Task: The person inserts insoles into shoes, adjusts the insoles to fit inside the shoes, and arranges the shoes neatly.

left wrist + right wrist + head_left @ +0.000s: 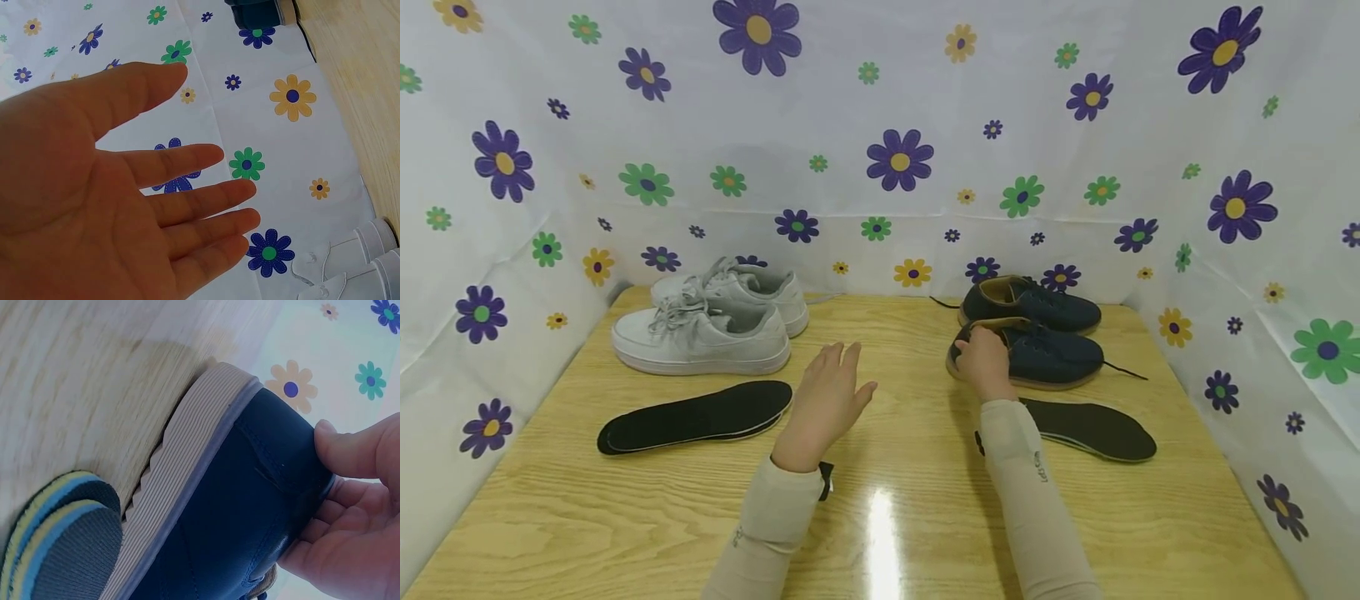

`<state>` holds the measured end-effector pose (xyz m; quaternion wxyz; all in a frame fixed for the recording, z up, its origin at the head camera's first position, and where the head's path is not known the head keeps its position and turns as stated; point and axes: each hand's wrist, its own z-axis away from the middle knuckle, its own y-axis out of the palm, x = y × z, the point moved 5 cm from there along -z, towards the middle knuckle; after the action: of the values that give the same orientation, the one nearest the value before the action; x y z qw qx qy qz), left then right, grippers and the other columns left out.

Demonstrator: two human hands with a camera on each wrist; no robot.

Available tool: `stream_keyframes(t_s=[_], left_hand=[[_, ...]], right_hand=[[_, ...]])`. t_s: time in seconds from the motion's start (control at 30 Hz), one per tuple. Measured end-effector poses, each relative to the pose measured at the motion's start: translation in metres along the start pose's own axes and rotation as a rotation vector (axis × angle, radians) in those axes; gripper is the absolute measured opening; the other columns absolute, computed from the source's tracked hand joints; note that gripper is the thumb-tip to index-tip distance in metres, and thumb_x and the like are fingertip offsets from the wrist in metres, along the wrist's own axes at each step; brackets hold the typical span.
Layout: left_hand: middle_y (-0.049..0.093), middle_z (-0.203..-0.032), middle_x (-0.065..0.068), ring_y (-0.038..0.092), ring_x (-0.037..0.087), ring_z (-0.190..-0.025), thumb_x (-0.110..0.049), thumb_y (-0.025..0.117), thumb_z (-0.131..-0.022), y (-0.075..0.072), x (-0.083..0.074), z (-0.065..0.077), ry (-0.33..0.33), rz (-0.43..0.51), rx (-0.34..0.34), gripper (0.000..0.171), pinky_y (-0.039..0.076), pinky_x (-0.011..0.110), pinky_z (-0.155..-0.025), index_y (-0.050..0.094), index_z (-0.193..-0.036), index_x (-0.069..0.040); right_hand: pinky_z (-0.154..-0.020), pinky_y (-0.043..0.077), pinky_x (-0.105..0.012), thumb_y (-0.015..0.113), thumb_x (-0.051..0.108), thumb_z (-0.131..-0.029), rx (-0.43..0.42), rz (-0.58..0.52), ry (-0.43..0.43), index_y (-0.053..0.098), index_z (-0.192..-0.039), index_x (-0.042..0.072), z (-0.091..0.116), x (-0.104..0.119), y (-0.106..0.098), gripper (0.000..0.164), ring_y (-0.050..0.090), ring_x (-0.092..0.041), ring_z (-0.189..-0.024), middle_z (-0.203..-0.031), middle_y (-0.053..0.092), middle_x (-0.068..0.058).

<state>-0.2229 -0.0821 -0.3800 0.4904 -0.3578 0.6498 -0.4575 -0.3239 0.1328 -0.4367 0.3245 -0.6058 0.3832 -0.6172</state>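
At the heel of the near navy shoe (1054, 360), my right hand (985, 362) grips the collar. The right wrist view shows the thumb outside the shoe's (231, 494) heel and the other fingers curled at its opening, partly hidden. The sole appears to rest on the table. My left hand (823, 404) hovers over the table with fingers spread, between the two pairs; its palm (75, 212) holds nothing. A second navy shoe (1067, 310) sits just behind. Before the near shoe lie black insoles (1097, 429), stacked, with yellow and blue edges (65, 519).
White lace-up sneakers (700, 346) stand side by side at the back left. Another stack of black insoles (700, 417) lies in front of them. A flower-print cloth (835, 100) hangs behind and at both sides of the wooden table (587, 517). Loose laces trail from the navy shoes.
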Motion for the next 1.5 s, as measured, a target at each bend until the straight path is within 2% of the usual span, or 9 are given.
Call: stream_keyframes(t_s=[0.1, 0.4, 0.57, 0.77, 1.17, 1.5], left_hand=[[0.04, -0.141, 0.03, 0.035, 0.043, -0.134, -0.03, 0.061, -0.095, 0.0, 0.0, 0.0, 0.002, -0.001, 0.003, 0.06, 0.028, 0.05, -0.111, 0.041, -0.14, 0.005], [0.038, -0.143, 0.029, 0.032, 0.043, -0.136, -0.029, 0.061, -0.095, 0.002, 0.001, 0.0, -0.019, 0.031, 0.025, 0.06, 0.026, 0.05, -0.112, 0.04, -0.141, 0.004], [0.04, -0.141, 0.03, 0.033, 0.044, -0.135, -0.028, 0.062, -0.095, 0.002, 0.0, 0.0, -0.009, 0.032, 0.013, 0.059, 0.027, 0.051, -0.111, 0.041, -0.14, 0.005], [0.043, -0.138, 0.03, 0.037, 0.043, -0.132, -0.027, 0.064, -0.094, 0.001, -0.001, 0.001, 0.022, 0.012, -0.019, 0.059, 0.029, 0.05, -0.11, 0.043, -0.138, 0.006], [0.043, -0.138, 0.03, 0.037, 0.042, -0.133, -0.028, 0.064, -0.094, 0.001, -0.002, 0.0, 0.023, 0.002, -0.015, 0.06, 0.029, 0.049, -0.11, 0.043, -0.139, 0.005], [0.043, -0.138, 0.03, 0.037, 0.042, -0.133, -0.028, 0.063, -0.094, 0.002, -0.003, -0.001, 0.016, -0.005, -0.01, 0.059, 0.03, 0.05, -0.109, 0.043, -0.139, 0.005]], right_hand=[[-0.077, 0.052, -0.048, 0.06, 0.013, -0.095, 0.009, -0.009, -0.016, 0.065, -0.102, -0.008, 0.003, 0.003, 0.001, 0.023, 0.064, -0.04, -0.089, -0.098, 0.066, -0.025], [-0.087, 0.049, -0.051, 0.06, 0.013, -0.095, -0.005, 0.013, -0.077, 0.06, -0.11, -0.012, 0.016, 0.014, 0.005, 0.03, 0.061, -0.042, -0.096, -0.102, 0.064, -0.027], [-0.087, 0.049, -0.05, 0.061, 0.013, -0.094, -0.014, 0.022, -0.111, 0.06, -0.113, -0.013, 0.022, 0.019, 0.009, 0.032, 0.062, -0.041, -0.096, -0.104, 0.063, -0.027], [-0.088, 0.049, -0.05, 0.06, 0.012, -0.095, -0.006, 0.013, -0.106, 0.06, -0.112, -0.012, 0.027, 0.022, 0.011, 0.03, 0.061, -0.042, -0.097, -0.103, 0.063, -0.026], [-0.096, 0.044, -0.05, 0.06, 0.012, -0.095, 0.021, -0.008, -0.112, 0.057, -0.122, -0.01, 0.035, 0.028, 0.013, 0.035, 0.057, -0.042, -0.109, -0.114, 0.061, -0.026], [-0.092, 0.046, -0.051, 0.062, 0.007, -0.093, 0.006, 0.02, -0.181, 0.061, -0.115, -0.011, 0.045, 0.036, 0.015, 0.028, 0.06, -0.041, -0.1, -0.104, 0.063, -0.024]])
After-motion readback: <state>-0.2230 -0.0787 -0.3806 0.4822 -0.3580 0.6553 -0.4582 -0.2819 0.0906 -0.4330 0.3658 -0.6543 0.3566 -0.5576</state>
